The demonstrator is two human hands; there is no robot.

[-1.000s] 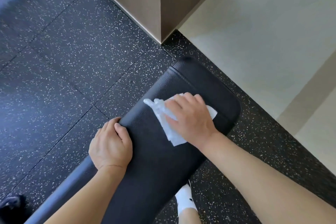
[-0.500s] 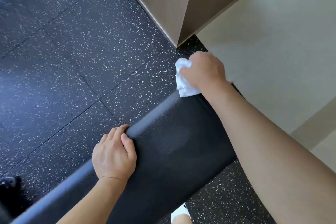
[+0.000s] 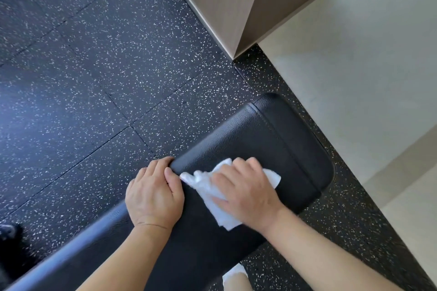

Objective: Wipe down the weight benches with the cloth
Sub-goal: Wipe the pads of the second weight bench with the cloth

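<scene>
A black padded weight bench runs from the lower left to its rounded end at centre right. My left hand grips the bench's left edge, with the fingers curled over the side and the thumb on top. My right hand holds a crumpled white cloth and presses it onto the pad just right of my left hand. The cloth sticks out on both sides of the hand and below it.
Dark speckled rubber floor lies to the left of the bench. A wood-panelled pillar corner stands beyond the bench end. Pale flooring starts close to the right. My white-socked foot shows below the bench.
My right hand has pulled the cloth back from the far end of the bench to the middle of the pad, next to my left hand. My left hand keeps its grip.
</scene>
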